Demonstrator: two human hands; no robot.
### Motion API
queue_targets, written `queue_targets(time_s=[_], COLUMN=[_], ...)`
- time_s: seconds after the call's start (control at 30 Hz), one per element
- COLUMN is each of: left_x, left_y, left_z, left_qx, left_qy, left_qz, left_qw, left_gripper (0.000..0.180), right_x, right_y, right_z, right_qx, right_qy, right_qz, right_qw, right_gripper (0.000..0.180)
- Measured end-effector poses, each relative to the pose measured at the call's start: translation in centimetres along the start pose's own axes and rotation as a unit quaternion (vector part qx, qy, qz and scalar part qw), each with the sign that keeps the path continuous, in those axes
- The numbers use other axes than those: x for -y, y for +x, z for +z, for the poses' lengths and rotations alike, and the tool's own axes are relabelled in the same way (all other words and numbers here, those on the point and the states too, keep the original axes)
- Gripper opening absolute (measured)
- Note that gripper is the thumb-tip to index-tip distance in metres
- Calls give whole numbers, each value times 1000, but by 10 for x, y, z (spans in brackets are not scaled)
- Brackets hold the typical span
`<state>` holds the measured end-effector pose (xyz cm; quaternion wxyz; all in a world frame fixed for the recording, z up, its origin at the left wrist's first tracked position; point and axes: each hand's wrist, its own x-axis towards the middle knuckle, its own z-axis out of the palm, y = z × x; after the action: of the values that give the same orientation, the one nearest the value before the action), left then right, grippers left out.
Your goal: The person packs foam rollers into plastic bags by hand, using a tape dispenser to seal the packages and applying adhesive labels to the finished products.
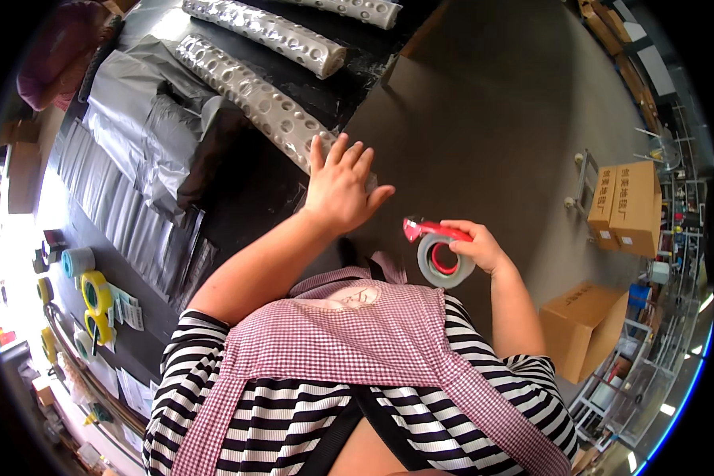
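Observation:
My left hand (343,186) is open with its fingers spread, at the near end of a long grey roll (254,95). The roll has a pattern of round spots, shines like plastic film, and lies slantwise on the black table (274,186). Whether the palm presses on the roll or only hovers over its end, I cannot tell. My right hand (480,246) is closed around the handle of a red tape dispenser (446,230). A wide ring of clear tape (458,274) sits on it, in front of my apron and beyond the table's edge.
Two similar rolls (266,36) lie farther back. Grey plastic bags (147,119) and stacked flat film (123,202) cover the table's left part. Yellow tape rolls (97,293) stand at the left edge. Cardboard boxes (623,202) and an open carton (583,317) are on the right.

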<state>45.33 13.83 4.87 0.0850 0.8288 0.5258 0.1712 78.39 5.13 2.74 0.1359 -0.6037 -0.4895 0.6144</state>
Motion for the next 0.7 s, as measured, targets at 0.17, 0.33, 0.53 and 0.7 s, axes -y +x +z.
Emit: queue_targets(time_s=[0.17, 0.33, 0.53, 0.7], left_x=[2, 13, 19, 18], left_y=[-8, -27, -39, -37], left_z=[26, 35, 43, 46], left_qx=[-41, -154, -170, -173], left_qy=[-12, -58, -51, -40], left_qz=[2, -21, -4, 6], left_qw=[999, 986, 984, 984], left_gripper=[87, 129, 131, 126], right_x=[10, 12, 12, 30], right_y=[3, 16, 31, 36], right_z=[-1, 4, 16, 6], right_qx=[-133, -164, -157, -157], right_qy=[102, 167, 176, 175], right_qz=[-122, -227, -232, -252], right_qw=[978, 945, 944, 939], right_gripper=[53, 57, 57, 59])
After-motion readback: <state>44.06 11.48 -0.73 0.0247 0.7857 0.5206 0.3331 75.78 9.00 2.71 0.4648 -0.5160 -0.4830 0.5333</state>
